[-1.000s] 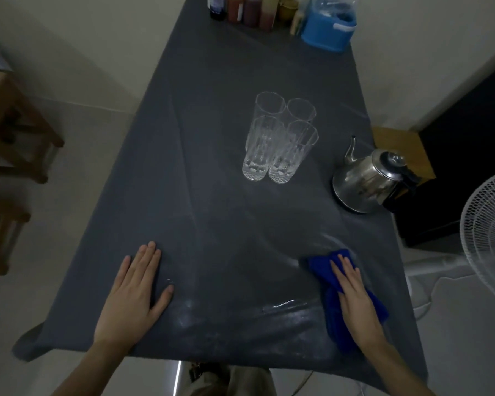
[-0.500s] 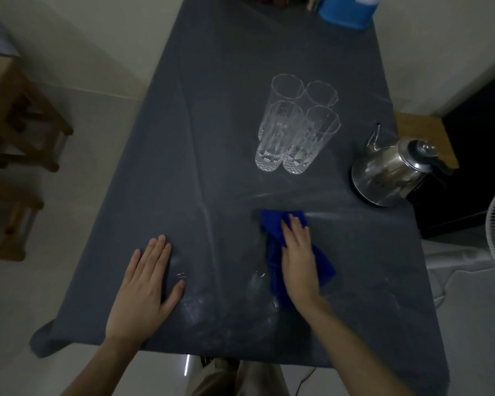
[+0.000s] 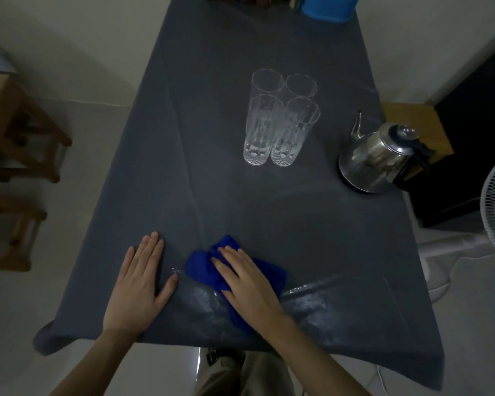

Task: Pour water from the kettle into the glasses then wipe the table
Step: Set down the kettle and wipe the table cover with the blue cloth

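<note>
1. Head view, the hands: the right hand (image 3: 249, 284) lies flat, fingers spread, pressing a bunched blue cloth (image 3: 209, 267) onto the near part of the table (image 3: 212, 52). It grips nothing, it just pins the cloth under the palm. The left hand (image 3: 140, 284) is also open and flat on the dark tablecloth (image 3: 155, 195), just beside the cloth, thumb nearly touching it.

2. Head view, the rest: four glasses (image 3: 280, 118) stand in a tight cluster mid-table, and the steel kettle (image 3: 377, 158) sits upright near the right edge, well apart from both hands. I cannot tell the water level in the glasses.

3. The step looks to be the wiping. A wet sheen (image 3: 320, 304) lies along the near edge, to the right of the cloth.

4. To do it well, I'd say: keep the left palm down so the tablecloth doesn't ruck up, press evenly, overlap the strokes toward that sheen, and stop short of the glasses.
</note>
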